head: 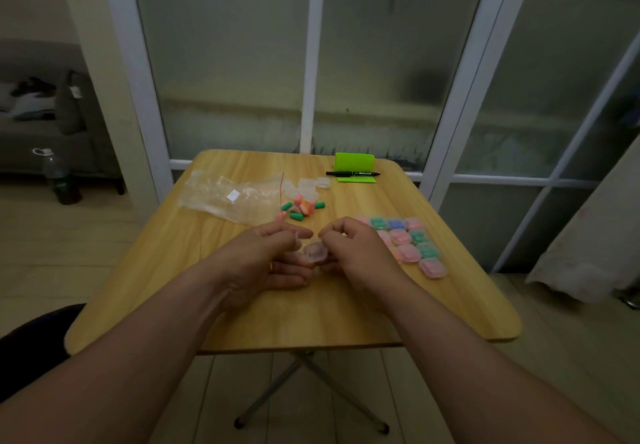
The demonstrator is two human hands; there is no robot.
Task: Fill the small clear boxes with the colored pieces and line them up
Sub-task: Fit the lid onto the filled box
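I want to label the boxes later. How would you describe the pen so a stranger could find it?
On the wooden table, look to the far edge, where a bright green stand sits. The black pen lies flat on the green sheet in front of it. It is the only dark, slender thing, unlike the empty clear boxes and colored pieces to its left.

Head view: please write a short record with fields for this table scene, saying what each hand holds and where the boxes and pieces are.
surface: wooden table
left hand: holds a small clear box from its left
right hand: grips the same box from its right
loose pieces: green, pink and orange, heaped behind the hands
empty boxes: clear, behind the heap
filled boxes: in rows, right of the hands
plastic bag: left of the heap
marker: black, on a green pad at the far edge
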